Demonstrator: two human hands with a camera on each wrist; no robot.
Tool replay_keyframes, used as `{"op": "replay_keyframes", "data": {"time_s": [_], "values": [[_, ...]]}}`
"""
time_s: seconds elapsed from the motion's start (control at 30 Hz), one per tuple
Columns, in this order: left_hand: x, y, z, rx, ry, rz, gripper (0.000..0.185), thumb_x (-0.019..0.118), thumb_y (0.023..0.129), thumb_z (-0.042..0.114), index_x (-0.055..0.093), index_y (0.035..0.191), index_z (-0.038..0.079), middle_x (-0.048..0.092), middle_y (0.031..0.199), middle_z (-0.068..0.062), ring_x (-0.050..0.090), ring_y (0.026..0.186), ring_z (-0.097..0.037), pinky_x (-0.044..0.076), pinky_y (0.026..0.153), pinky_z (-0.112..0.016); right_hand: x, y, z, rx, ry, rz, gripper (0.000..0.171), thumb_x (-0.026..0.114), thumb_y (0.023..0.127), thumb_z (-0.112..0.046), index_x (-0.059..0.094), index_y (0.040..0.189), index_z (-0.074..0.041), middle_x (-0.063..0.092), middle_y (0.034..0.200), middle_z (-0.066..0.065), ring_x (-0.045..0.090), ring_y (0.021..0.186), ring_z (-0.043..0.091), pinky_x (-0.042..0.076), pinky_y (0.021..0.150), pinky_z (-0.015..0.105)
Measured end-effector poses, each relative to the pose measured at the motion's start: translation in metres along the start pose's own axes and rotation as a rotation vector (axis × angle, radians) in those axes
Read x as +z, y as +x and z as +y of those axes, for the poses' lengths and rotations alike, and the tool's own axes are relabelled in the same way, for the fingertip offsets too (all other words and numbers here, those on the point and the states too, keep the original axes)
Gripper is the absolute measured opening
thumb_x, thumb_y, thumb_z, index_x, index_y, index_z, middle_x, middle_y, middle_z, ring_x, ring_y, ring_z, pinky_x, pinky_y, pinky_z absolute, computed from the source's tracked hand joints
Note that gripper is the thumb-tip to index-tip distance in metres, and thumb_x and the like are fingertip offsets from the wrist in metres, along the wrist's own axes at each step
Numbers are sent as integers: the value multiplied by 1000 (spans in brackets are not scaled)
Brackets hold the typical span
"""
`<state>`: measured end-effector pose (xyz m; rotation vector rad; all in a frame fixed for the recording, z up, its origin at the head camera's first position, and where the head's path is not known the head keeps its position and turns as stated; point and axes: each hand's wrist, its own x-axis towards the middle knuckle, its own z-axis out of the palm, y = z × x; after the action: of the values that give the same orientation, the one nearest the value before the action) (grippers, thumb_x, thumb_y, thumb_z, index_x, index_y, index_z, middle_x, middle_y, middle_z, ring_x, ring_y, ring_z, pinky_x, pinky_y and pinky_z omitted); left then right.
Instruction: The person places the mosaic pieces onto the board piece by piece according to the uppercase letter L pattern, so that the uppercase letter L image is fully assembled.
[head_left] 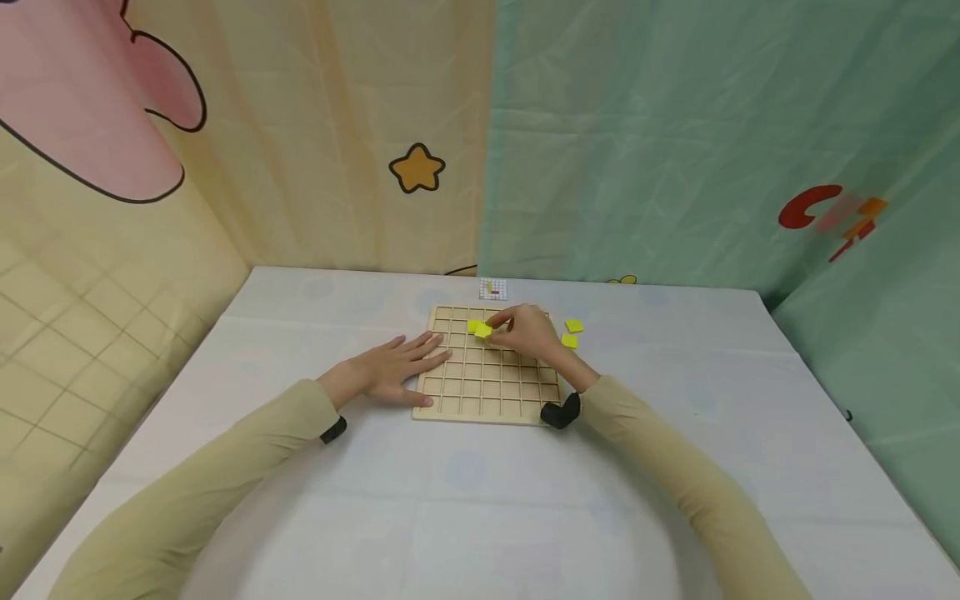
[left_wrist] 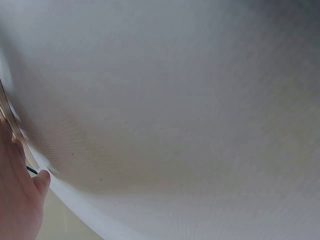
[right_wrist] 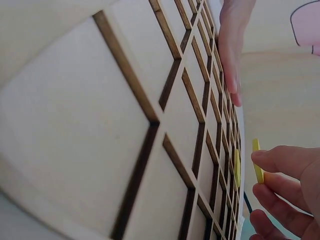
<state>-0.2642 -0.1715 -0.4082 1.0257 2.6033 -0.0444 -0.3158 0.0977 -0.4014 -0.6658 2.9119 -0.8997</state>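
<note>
A white table (head_left: 465, 500) fills the lower half of the head view, backed by cartoon-printed curtains (head_left: 315, 125). At frame centre lies one wooden grid board (head_left: 480, 385). The left hand (head_left: 393, 367) rests flat on the board's left edge, fingers straight and holding nothing. The right hand (head_left: 528, 332) is over the board's upper rows and pinches one yellow square tile (head_left: 483, 331) between its fingertips. A second tile (head_left: 474, 326) lies in a cell just beside it. Two more tiles (head_left: 573, 326) lie on the table off the board's upper right corner, making four yellow tiles in all. A small printed card (head_left: 492, 289) sits above the board.

Only the right wrist view shows the pinched tile (right_wrist: 257, 167) edge-on, clear of the board surface (right_wrist: 75, 130), with the seated tile (right_wrist: 237, 167) lower centre. The left wrist view is nearly all blurred tablecloth; only the heel of the left hand (left_wrist: 17, 200) shows at lower left, and its fingers are cut off.
</note>
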Motion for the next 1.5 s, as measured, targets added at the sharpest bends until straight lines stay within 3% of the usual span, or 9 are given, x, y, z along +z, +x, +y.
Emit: {"op": "replay_keyframes", "data": {"time_s": [0.27,0.67,0.93,1.5], "values": [[0,0,1,12,-19,9,85,42,91,67,8,156,24,-4,164,-7,-4,151,-29,8,119,-57,4,4,-5,12,-8,-52,34,78,80,-31,75,107,-11,75,100,3,63,77,15,48,65,24],[-3,-2,2,-3,1,-11,84,41,91,67,7,156,25,-5,164,-5,-5,151,-27,7,120,-56,10,9,-6,-61,-22,-100,29,75,83,-26,75,106,-9,75,103,5,69,90,18,54,78,31],[-2,0,3,-9,5,-15,85,40,91,69,6,156,27,-6,164,-4,-5,151,-26,7,120,-55,10,8,-8,-37,-51,-119,30,74,84,-25,74,109,-9,73,109,6,69,100,21,54,85,35],[-4,0,4,-7,5,-23,84,40,91,67,6,156,25,-5,164,-5,-5,151,-27,7,119,-56,14,8,-7,-17,-57,-102,31,74,84,-28,74,109,-9,73,109,5,68,99,20,54,84,35]]}}
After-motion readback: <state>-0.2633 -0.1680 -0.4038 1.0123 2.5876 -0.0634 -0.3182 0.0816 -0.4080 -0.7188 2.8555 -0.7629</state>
